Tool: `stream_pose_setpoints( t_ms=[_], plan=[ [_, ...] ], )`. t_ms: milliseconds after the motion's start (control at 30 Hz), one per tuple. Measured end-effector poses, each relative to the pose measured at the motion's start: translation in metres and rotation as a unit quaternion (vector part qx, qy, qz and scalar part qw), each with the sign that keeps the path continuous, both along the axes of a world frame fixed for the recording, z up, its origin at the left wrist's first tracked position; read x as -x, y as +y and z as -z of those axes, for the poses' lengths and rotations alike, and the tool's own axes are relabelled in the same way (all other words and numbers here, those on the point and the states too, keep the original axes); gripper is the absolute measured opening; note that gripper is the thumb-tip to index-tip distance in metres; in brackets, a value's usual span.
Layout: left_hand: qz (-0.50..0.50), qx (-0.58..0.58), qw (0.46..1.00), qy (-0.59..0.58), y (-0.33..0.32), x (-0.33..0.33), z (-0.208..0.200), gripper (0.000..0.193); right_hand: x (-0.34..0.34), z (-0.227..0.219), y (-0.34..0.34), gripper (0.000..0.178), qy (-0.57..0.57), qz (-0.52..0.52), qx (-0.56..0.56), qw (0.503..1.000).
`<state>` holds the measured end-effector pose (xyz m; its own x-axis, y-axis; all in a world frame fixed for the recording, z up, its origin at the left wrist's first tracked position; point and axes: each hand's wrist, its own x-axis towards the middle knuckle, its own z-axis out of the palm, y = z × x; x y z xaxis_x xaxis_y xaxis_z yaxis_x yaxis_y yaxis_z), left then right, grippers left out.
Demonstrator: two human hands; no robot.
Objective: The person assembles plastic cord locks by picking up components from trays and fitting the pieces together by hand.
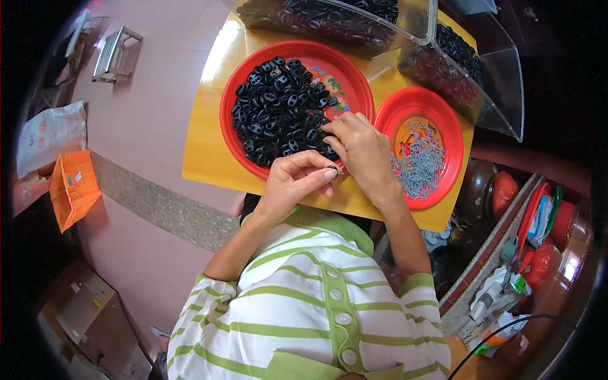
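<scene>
My left hand (293, 182) is closed, pinching a small black two-hole plastic piece (332, 168) between thumb and forefinger, just off the near rim of a large red plate (227, 126). On that plate lies a heap of similar black pieces (272, 107). My right hand (363, 152) reaches over the plate's right edge with its fingers curled at the heap; what its fingertips grip is hidden among the pieces. Beside my right wrist stands a smaller red plate (453, 145) with many thin grey pins (421, 164).
Everything stands on a yellow tabletop (206, 152). Clear plastic bins (380, 47) of more black pieces stand at the back and back right. At left on the floor are a metal stool (116, 56) and an orange bag (75, 187). Large brown jars (567, 253) stand at right.
</scene>
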<state>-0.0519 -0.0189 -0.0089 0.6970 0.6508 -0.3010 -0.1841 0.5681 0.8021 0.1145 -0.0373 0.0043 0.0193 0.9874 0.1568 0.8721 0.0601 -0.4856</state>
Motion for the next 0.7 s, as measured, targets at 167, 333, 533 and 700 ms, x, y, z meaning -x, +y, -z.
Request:
stream_pose_setpoints(
  t_ms=[167, 333, 533, 700],
  plan=[
    [0.0, 0.001, 1.0, -0.002, 0.002, 0.0, 0.003, 0.007, 0.005, 0.008, 0.005, 0.007, -0.103, -0.027, -0.011, 0.994],
    [0.002, 0.011, 1.0, -0.014, 0.002, -0.001, 0.002, 0.008, 0.008, 0.009, 0.005, 0.009, -0.116, -0.032, -0.031, 0.992],
    [-0.003, 0.001, 1.0, -0.009, 0.0, -0.002, 0.002, 0.008, 0.006, 0.009, 0.004, 0.017, -0.049, 0.008, -0.008, 0.999],
    [-0.007, -0.009, 1.0, -0.006, 0.0, -0.002, 0.002, 0.009, 0.002, 0.008, 0.005, 0.015, -0.02, 0.022, -0.015, 0.999]
  ],
)
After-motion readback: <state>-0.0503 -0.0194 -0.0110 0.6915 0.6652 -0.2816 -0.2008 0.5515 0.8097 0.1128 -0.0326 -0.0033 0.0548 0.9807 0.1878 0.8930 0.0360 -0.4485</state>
